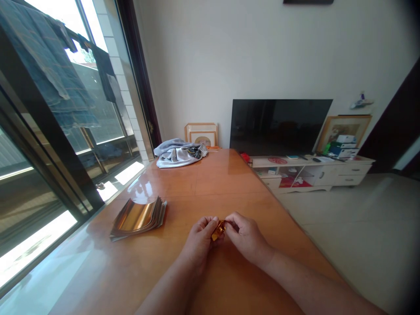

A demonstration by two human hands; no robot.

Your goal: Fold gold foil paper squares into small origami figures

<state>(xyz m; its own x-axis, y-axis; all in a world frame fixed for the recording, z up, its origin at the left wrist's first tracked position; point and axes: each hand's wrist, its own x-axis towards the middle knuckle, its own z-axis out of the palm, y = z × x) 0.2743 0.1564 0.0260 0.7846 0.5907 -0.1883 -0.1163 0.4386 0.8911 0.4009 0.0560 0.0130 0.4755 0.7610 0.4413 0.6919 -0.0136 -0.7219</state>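
Note:
Both my hands meet over the middle of a glossy orange-brown wooden table (210, 183). My left hand (199, 239) and my right hand (246, 235) each pinch one small folded piece of shiny gold paper (218, 229) between thumb and fingertips. The piece is held just above the tabletop. To the left of my hands lies a curled stack of gold foil sheets (139, 217), an arm's reach away, untouched.
A grey bundle of cloth (179, 154) lies at the table's far end, with picture frames (201, 134) behind it. A dark TV (278, 126) stands on a white low cabinet (315, 173) to the right. Sliding glass doors (65, 144) run along the left. Tiled floor lies right.

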